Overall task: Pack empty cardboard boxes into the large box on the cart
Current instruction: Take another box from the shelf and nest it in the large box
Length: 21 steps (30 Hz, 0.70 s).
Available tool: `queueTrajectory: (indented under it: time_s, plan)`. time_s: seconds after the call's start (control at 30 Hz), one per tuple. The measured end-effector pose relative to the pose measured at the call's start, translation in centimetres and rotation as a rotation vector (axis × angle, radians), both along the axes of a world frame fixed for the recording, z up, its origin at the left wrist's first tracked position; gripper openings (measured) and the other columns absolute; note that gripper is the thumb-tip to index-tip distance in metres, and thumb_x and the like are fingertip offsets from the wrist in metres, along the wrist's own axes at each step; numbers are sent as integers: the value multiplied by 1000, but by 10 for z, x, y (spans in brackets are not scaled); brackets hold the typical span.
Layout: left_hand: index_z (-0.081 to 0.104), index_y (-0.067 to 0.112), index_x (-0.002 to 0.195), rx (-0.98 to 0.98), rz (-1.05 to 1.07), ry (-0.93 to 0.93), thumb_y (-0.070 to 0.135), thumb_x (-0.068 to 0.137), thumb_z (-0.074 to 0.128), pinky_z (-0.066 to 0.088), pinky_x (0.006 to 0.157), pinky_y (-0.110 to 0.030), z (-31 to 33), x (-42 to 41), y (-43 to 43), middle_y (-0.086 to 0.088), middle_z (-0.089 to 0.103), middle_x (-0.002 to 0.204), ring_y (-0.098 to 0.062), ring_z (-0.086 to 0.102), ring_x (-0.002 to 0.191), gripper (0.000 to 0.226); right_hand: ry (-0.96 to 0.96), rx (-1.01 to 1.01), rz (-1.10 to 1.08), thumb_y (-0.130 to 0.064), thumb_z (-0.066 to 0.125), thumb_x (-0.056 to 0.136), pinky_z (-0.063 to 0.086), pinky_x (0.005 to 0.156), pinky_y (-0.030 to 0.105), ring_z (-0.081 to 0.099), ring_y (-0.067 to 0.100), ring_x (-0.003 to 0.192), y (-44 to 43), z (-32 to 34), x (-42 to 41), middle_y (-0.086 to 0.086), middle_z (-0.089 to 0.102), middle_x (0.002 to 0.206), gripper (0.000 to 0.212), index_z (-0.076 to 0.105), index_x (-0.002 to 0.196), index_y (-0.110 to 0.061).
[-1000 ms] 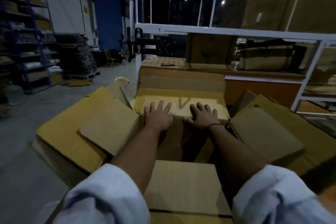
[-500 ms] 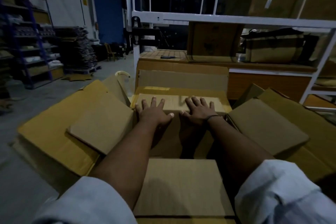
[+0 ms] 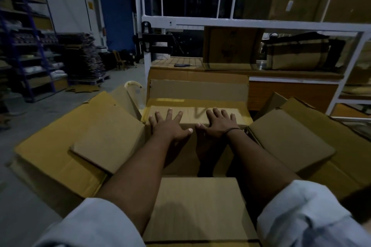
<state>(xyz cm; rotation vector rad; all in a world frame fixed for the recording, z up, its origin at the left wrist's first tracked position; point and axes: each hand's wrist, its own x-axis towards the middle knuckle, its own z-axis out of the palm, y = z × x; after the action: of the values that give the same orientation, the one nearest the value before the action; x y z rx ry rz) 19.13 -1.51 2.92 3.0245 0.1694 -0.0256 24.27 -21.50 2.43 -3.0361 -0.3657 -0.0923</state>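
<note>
While the large box [image 3: 198, 90] stands open mid-frame, your left hand [image 3: 170, 126] and right hand [image 3: 218, 124] lie spread flat on one small box [image 3: 192, 115] inside.

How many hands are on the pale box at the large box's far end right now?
2. The left hand lies flat on the left half of the pale box, the right hand flat on its right half, fingers spread. Neither is hidden.
</note>
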Motion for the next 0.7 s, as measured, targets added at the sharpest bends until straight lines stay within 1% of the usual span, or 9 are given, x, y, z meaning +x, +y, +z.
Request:
queueTrajectory:
  time_s: [0.1, 0.17, 0.33, 0.5, 0.6, 0.7]
  plan:
    - [-4, 43, 163, 10, 11, 11, 85, 88, 40, -7, 121, -64, 1, 2, -1, -3, -13, 173, -48, -14, 154, 96, 22, 10, 3, -85, 29, 89, 2, 122, 60, -2, 33, 157, 0, 2, -1, 3, 0, 172, 95, 11, 163, -28]
    - [-5, 43, 163, 17, 15, -22, 84, 90, 38, -7, 121, -64, -3, 1, -2, -4, -13, 173, -49, -14, 154, 94, -12, 14, 12, -84, 28, 90, 1, 123, 60, -2, 33, 157, -1, 0, -5, 3, 0, 172, 94, 11, 163, -28]
    - [-11, 43, 162, 44, -26, -86, 77, 96, 33, -12, 119, -65, -8, -2, -8, -4, -22, 171, -51, -20, 152, 87, -70, 1, 30, -82, 25, 92, -3, 123, 62, -10, 32, 157, -2, -5, -9, 0, -8, 172, 93, 1, 164, -28]
    - [-4, 43, 163, 26, -27, -54, 77, 95, 37, -9, 121, -63, -5, 1, -11, -3, -11, 173, -49, -13, 154, 86, -13, -1, 28, -81, 31, 91, 0, 122, 64, -2, 33, 157, 1, 1, -6, -1, 0, 172, 91, 9, 163, -29]
    - [-5, 44, 163, 33, -27, -46, 77, 94, 38, -9, 121, -63, -6, 2, -10, -3, -12, 173, -49, -13, 154, 88, 3, 4, 30, -81, 31, 91, 0, 122, 63, -2, 33, 157, 1, 4, -7, -1, 1, 172, 92, 9, 163, -29]
    - [-8, 44, 162, 49, -35, -60, 77, 95, 38, -10, 120, -63, -7, 3, -10, -3, -15, 172, -49, -15, 154, 88, -37, 0, 39, -79, 30, 93, 3, 122, 63, 4, 33, 156, -1, 4, -11, 0, 6, 172, 88, 13, 162, -28]
